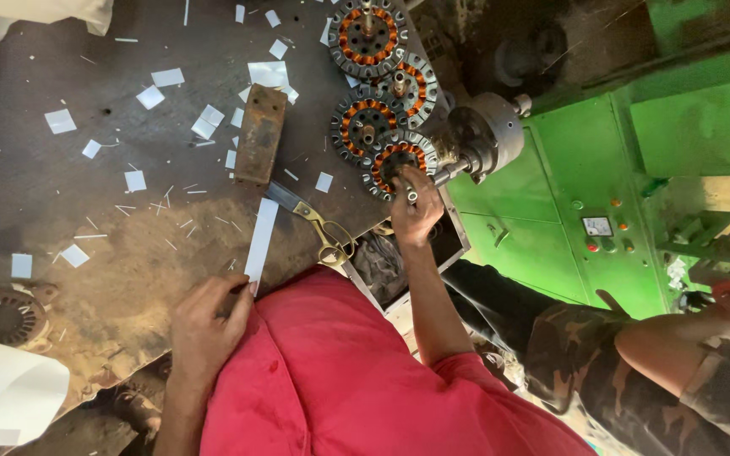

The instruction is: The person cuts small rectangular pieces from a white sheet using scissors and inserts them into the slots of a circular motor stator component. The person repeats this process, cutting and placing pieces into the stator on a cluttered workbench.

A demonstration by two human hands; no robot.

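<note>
While you lean over the dark, scuffed metal worktop [61, 186], the big green machine cabinet [568, 194] stands along its right edge, with a grey round metal chuck [487, 139] poking out toward the worktop. A second person in camouflage trousers [635, 371] sits by the cabinet, well apart from your hands. Four round steel motor stators with copper-orange windings line up near the chuck; the nearest stator [394, 162] is the one you're working. Your right hand [416, 211] reaches up to it, grip closed, fingertips pinching at its lower rim; what's pinched is too small to tell. A rusty rectangular metal block [259, 133] lies left of the stators. Brass-handled scissors [314, 221] lie just below the block, blades toward it. Your left hand [204, 325] rests at the worktop's near edge, grip clenched on the lower end of a long white paper strip [261, 238] that lies beside the scissors. Small white paper cut-offs [149, 95] scatter across the worktop.
</note>
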